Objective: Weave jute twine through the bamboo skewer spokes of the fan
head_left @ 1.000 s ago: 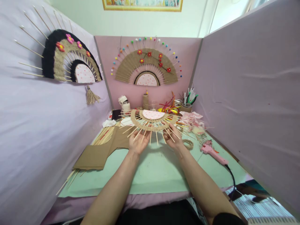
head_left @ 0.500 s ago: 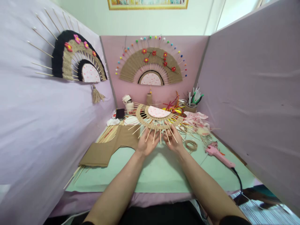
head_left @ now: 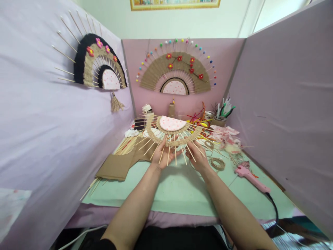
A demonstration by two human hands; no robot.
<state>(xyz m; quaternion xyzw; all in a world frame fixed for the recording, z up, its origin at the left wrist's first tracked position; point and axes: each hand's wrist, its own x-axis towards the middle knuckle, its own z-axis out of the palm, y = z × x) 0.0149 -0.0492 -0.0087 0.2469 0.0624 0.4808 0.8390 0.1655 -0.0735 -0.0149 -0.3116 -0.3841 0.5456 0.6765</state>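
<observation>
The fan [head_left: 172, 124] is pointing its curved edge toward you above the mat [head_left: 179, 194], long axis running left to right. Your left hand [head_left: 164, 156] is holding it loosely, fingers partly spread; your right hand [head_left: 197, 158] is pinching it, fingers bent.

A lilac-covered left partition [head_left: 33, 132], a pink back partition [head_left: 130, 55] and a duller, shaded right partition [head_left: 281, 97] enclose three sides of a bench [head_left: 182, 194] with a mint-green top; lilac cloth [head_left: 179, 218] shows along its front edge. Above the back rises a pale room wall [head_left: 109, 21] carrying a gold-framed picture [head_left: 174, 5], cut off at the top. The upper right corner is brightest.
</observation>
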